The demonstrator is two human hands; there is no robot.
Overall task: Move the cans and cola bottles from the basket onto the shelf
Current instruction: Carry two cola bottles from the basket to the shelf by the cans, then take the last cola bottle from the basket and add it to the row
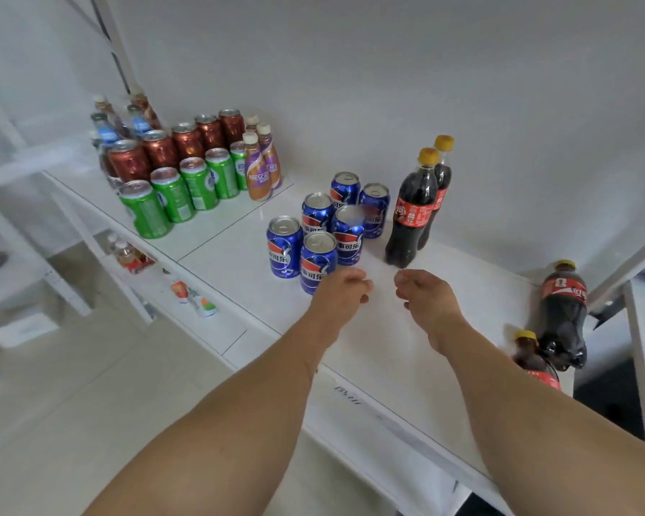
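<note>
We observe both bare forearms reaching over the white flat shelf board [350, 351], with the left hand [341, 290] and the right hand [425, 297] held side by side, slightly apart, above the bare surface; the fingers of each are loosely curled and grasp nothing, and the left knuckles sit just in front of the nearest blue cola can [316, 262], though we cannot tell whether they touch it. We count six blue aluminium cola cans [345, 217] standing upright in a tight cluster on the shelf, in two rows running away from the edge. Just to their right stand two upright dark cola bottles with red labels and yellow caps [416, 206], one behind the other and touching. At the far right edge of the shelf we note a dark cola bottle with a red label [565, 314] tilted, its base pointing towards us, and just beside it a second yellow-capped cola bottle [535, 361], partly hidden by the right forearm. Further left on the shelf stand a row of green drink cans [172, 195], a row of brown-red cans [161, 148] behind them, and two purple-labelled coffee bottles with cream caps [259, 167]; the basket is out of view
</note>
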